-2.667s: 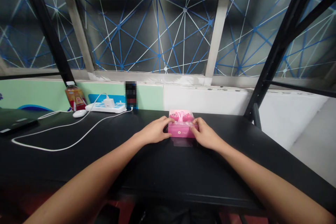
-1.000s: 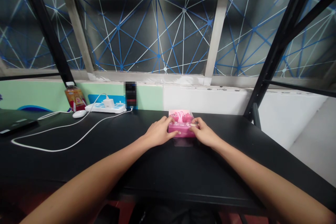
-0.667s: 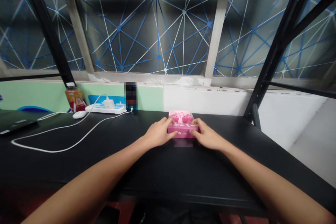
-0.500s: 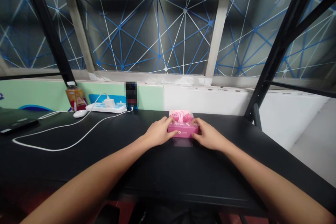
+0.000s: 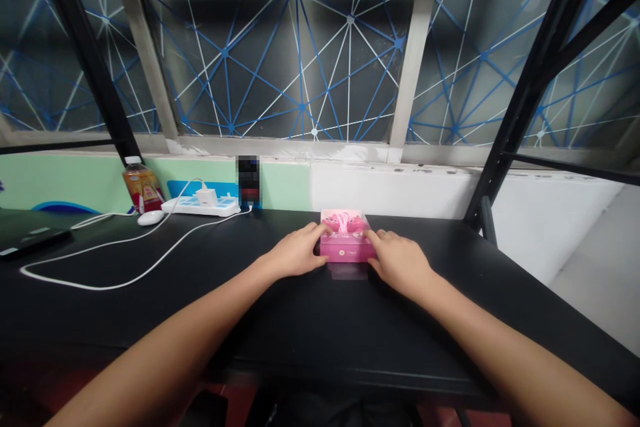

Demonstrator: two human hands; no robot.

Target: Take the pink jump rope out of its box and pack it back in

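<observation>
At the far side of the desk (image 5: 320, 327), just short of the white wall (image 5: 380, 190), the pink box (image 5: 347, 248) sits flat between your hands. Its near face is square to you; its top slopes away in view, strongly foreshortened. Left-right width reads greater than depth, but from this low angle you can't be sure which way the long axis runs.

Left hand (image 5: 299, 250): on the box's left side, fingers over the top edge, thumb at the near corner. Right hand (image 5: 400, 260): mirrors it on the right, fingertips on the top edge, thumb by the lower near corner. Both are curved about the box, thumb apart from fingers, holding it from either side. How hard they press, you can't tell.

Key relation: the box lies inward of each palm, to the right of your left hand and to the left of your right. Neither hand is clearly nearer; both touch. Both arms reach in from the near edge.

Well off to the left: power strip (image 5: 224, 209), bottle (image 5: 143, 185), white cable (image 5: 100, 287) looped on the desk (none of it touches your hands).
</observation>
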